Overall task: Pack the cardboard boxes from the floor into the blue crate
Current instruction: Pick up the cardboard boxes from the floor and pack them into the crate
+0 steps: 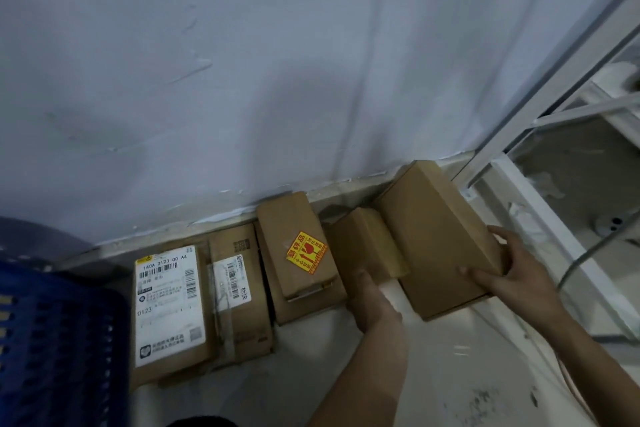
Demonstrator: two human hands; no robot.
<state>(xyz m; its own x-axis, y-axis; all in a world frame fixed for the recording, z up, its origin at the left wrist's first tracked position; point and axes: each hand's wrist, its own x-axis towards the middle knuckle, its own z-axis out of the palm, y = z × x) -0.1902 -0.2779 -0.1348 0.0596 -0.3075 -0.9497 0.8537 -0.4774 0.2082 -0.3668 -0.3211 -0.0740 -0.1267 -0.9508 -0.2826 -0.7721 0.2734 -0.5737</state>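
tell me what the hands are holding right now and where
The right hand grips the large plain box at its near right corner, fingers over the top edge. The left hand holds the small box at its near end.

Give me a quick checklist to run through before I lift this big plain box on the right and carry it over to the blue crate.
1. Right hand grips the large plain box at its near right corner: ok.
2. Left hand has a hold on that box: cannot tell; it lies at the small plain box beside it.
3. Small plain box clear of the large one: not ok, they overlap.
4. Box with the orange sticker out of the way: ok, it lies further left.
5. Blue crate within sight: ok, at the far left.
6. Room inside the crate: cannot tell, only its wall shows.
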